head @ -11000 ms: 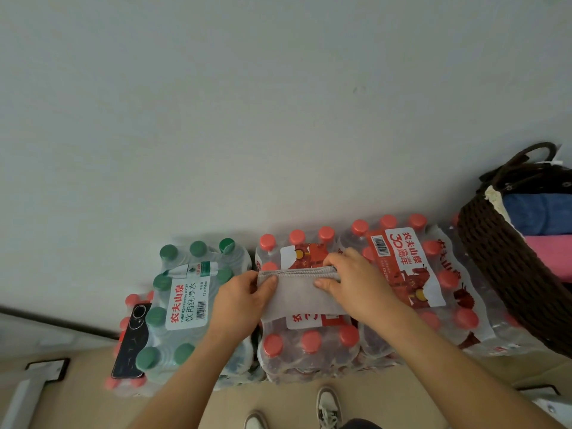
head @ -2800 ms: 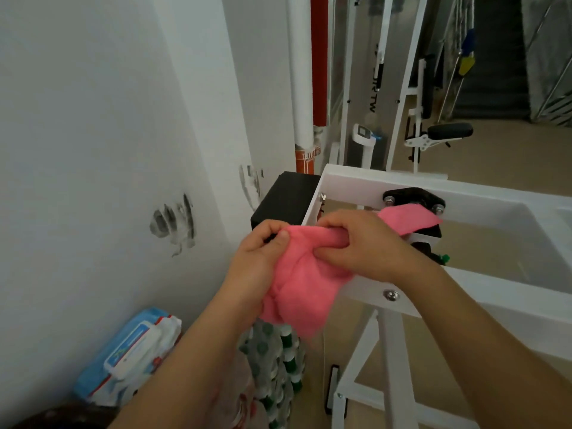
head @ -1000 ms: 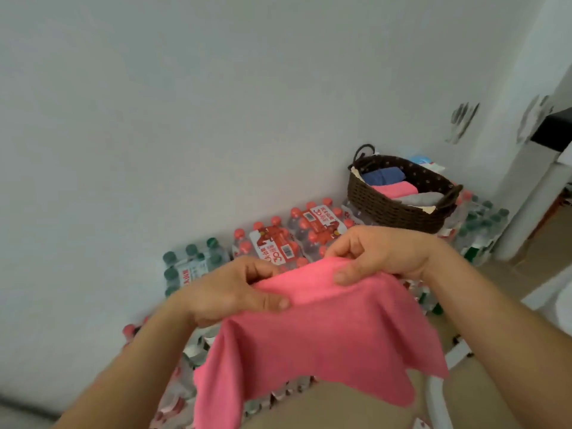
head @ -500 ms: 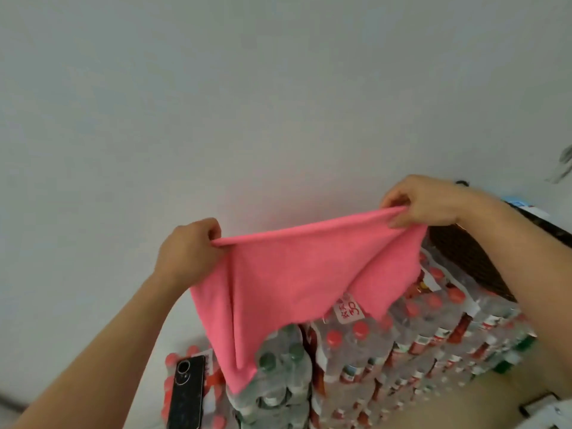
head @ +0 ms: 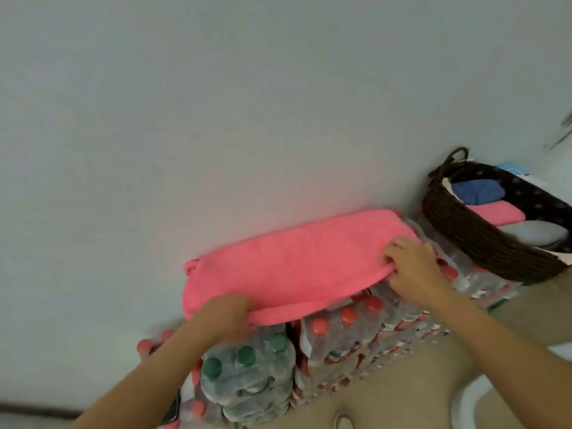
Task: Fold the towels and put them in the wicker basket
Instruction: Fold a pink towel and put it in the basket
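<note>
Both hands [head: 411, 267] grip the towel's [head: 294, 267] near edge, fingers closed; carry it far, corners matched, for an even fold.

The pink towel [head: 288, 264], held stretched in the air half a second ago, now lies spread flat on the packs of water bottles [head: 340, 335] against the wall. The left hand [head: 227, 317] and right hand [head: 411, 267] have come down and grip its near edge at either end.
</note>
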{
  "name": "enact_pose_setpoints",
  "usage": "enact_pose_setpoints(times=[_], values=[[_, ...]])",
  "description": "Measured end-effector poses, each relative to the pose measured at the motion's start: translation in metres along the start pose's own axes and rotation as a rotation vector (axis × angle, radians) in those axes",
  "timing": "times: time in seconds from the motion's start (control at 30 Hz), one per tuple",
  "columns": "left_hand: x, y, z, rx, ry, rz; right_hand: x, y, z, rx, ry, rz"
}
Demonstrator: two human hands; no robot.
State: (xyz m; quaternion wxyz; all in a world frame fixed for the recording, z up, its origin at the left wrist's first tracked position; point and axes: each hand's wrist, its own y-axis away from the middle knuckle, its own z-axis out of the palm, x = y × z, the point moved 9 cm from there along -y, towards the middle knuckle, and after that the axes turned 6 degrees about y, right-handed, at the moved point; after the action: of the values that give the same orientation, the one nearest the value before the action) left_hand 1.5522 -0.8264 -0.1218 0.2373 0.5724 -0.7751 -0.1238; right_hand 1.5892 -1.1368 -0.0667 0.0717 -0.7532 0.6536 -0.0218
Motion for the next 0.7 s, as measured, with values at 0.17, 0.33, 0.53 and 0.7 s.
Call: enact_pose_setpoints(times=[0.17, 0.33, 0.53, 0.7], values=[[0.003, -0.009, 0.028, -0.059, 0.058, -0.007, 0.018, 0.015, 0.058, -0.314, 0.054, -0.05], [0.023, 0.008, 0.035, -0.258, 0.084, -0.021, 0.023, 0.011, 0.066, -0.519, 0.008, -0.187], [0.066, -0.001, 0.02, -0.386, 0.009, 0.007, 0.053, -0.005, 0.053, -0.452, -0.513, 0.001], [0.133, -0.061, -0.021, 0.082, 0.024, 0.188, 0.102, -0.008, 0.055, -0.25, -0.122, 0.298]])
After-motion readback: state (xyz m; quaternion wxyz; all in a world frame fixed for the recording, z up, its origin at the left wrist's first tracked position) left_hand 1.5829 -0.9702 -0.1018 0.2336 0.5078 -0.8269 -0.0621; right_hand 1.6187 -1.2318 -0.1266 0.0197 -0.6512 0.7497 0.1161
